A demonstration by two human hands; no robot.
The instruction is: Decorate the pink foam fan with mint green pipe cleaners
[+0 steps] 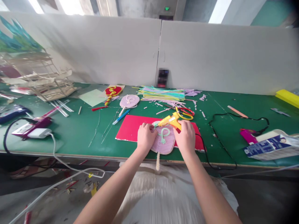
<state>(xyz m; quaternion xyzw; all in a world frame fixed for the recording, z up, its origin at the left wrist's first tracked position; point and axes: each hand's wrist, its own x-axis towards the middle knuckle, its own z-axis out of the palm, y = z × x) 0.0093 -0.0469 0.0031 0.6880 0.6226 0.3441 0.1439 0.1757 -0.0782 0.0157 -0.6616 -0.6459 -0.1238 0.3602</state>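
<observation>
A round lilac fan, covered in rows of pipe cleaner, lies on a red board with its cream handle towards me. A mint-green pipe cleaner loop curls over its face. My left hand is closed at the fan's upper left edge, fingertips pinching a mint-green pipe cleaner piece. My right hand grips a yellow glue gun, its nozzle pointing left, close to the left fingertips. Just behind the gun lie scissors with red and yellow handles.
Pastel pipe cleaners are heaped at the back among lilac scraps. Another lilac fan, a red-yellow fan and a blue pen lie left. A power strip is far left, a carton right. The black cord trails right.
</observation>
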